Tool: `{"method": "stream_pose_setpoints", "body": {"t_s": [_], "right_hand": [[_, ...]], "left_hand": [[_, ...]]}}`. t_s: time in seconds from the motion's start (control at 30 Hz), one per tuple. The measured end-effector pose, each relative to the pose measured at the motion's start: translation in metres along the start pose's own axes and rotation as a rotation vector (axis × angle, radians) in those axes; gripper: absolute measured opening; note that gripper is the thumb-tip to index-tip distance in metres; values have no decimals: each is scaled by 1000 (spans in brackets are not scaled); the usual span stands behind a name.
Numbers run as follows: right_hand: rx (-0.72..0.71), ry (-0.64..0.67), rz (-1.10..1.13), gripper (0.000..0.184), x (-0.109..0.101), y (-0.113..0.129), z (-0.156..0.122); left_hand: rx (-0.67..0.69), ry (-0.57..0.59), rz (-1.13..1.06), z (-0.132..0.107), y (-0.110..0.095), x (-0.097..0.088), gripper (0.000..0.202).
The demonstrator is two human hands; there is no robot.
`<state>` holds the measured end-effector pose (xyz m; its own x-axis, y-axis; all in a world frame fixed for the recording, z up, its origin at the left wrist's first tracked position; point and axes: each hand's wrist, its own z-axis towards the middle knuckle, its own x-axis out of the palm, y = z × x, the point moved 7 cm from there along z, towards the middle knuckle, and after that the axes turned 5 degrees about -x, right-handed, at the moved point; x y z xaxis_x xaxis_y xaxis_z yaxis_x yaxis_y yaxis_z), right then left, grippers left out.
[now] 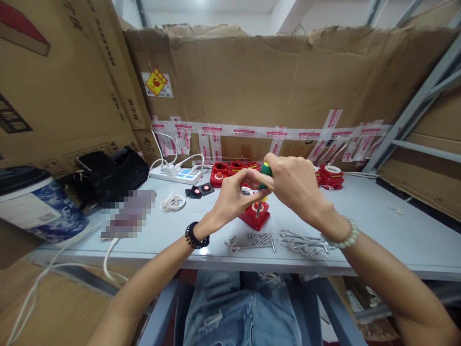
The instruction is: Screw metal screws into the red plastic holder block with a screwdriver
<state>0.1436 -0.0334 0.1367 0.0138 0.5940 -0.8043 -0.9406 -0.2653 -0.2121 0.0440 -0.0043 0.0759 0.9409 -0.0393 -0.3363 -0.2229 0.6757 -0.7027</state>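
My right hand (293,185) is closed round a green-handled screwdriver (265,170), held upright with its tip down on a red plastic part (255,215) on the grey table (378,216). My left hand (236,192) is closed in a pinch at the screwdriver's shaft, just above the red part; a white ring shows by its fingertips, and whether they grip it is unclear. A heap of metal screws and pins (252,240) lies in front of the red part, with bent wire clips (304,242) to its right.
More red parts (230,170) stand in a row at the back, others (331,175) to the right. A white power strip (176,174), black squares (200,191), a white cable loop (172,202), a black bag (111,173) and a bucket (36,204) lie left. Cardboard walls surround the table.
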Motion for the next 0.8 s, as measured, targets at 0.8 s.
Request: {"method": "stream_pose_setpoints", "body": {"t_s": [0.8], "right_hand": [[-86,-175,353,28,-1,-2,-4]], "left_hand": [[-2,53,-2,0,0,4,19]]}}
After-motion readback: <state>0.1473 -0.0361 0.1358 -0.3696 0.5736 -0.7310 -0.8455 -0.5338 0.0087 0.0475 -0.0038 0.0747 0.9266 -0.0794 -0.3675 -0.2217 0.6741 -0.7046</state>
